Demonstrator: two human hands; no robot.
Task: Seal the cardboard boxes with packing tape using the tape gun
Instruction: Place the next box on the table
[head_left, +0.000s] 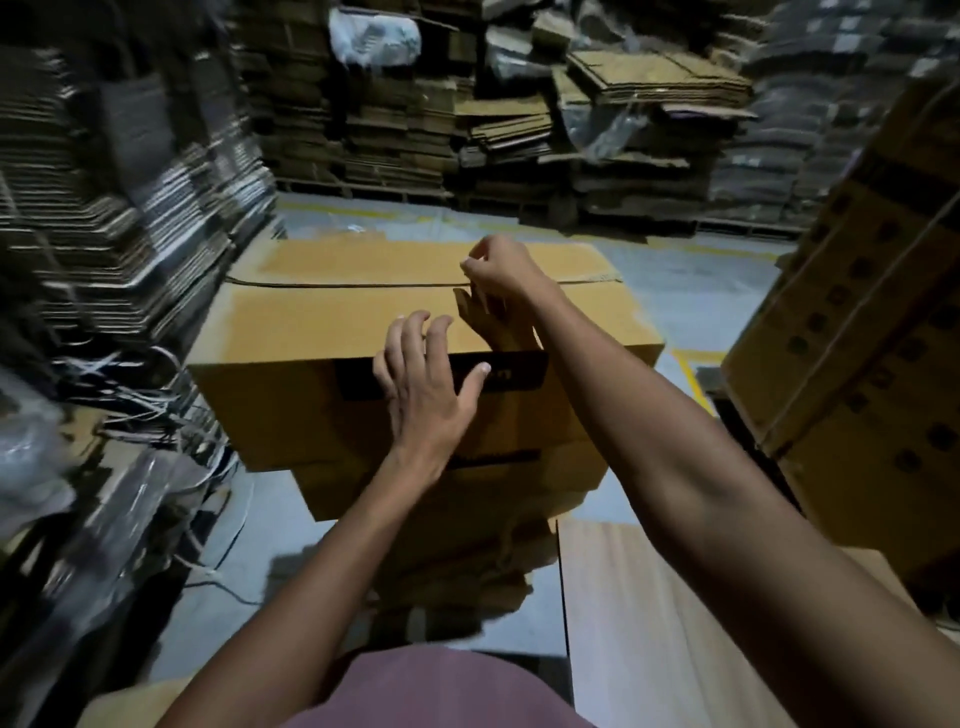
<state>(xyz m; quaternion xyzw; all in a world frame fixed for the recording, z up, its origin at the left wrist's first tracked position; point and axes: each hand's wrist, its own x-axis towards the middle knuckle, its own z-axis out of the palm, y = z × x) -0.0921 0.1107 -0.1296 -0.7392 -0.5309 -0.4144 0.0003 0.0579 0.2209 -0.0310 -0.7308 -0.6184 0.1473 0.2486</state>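
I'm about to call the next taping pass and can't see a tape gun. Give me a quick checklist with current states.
1. Tape gun in view: not ok, none visible.
2. Flaps of the top brown cardboard box closed: ok, they meet at the centre seam.
3. Seam already taped: cannot tell, too blurred.
4. Left hand free: ok, fingers spread over the near top edge.
5. Right hand free: cannot tell, fingers curled at the seam, possibly pinching something.
6. Box supported: ok, it sits on another brown cardboard box.

left cardboard stacks (119, 208) blurred (motion), box label (514, 371) unreadable
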